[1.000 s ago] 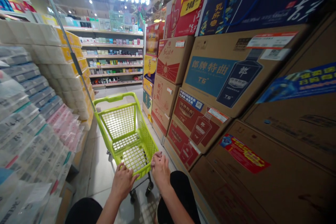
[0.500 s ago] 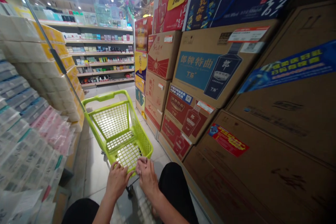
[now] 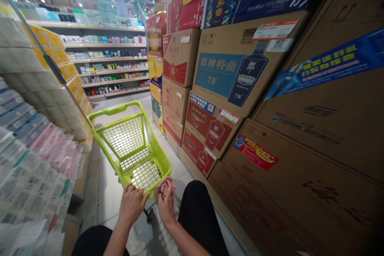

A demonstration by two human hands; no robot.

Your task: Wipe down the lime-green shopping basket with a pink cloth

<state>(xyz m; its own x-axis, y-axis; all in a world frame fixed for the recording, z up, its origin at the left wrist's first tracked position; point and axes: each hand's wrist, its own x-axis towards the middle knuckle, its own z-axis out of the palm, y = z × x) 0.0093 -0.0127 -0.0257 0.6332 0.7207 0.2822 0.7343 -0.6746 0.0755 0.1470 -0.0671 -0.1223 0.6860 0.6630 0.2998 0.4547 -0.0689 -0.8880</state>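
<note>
A lime-green shopping cart (image 3: pixel 163 156) with lattice sides stands on the floor before me, its basket bare. My left hand (image 3: pixel 131 204) is closed over the basket's near rim, with the fingers on the inner side. In my right hand (image 3: pixel 167 207) is a crumpled dusty-pink cloth (image 3: pixel 163 187), bunched between fingers and thumb. Cloth and hand are at the basket's near right corner; whether they press on the rim I cannot tell. A thin pole with a dark sleeve (image 3: pixel 54 69) rises from the cart's far left corner.
Stacked cartons (image 3: pixel 216 74) line the right side, close to my bent knee (image 3: pixel 198 208). To the left are wrapped paper packs (image 3: pixel 33 64) and pink packets (image 3: pixel 55 144). Tiled floor (image 3: pixel 105 196) runs between them towards shelves of small goods (image 3: pixel 111 58).
My right hand has lifted slightly and turned, so more of the pink cloth shows. My left hand stays on the rim. The view has shifted a little to the right.
</note>
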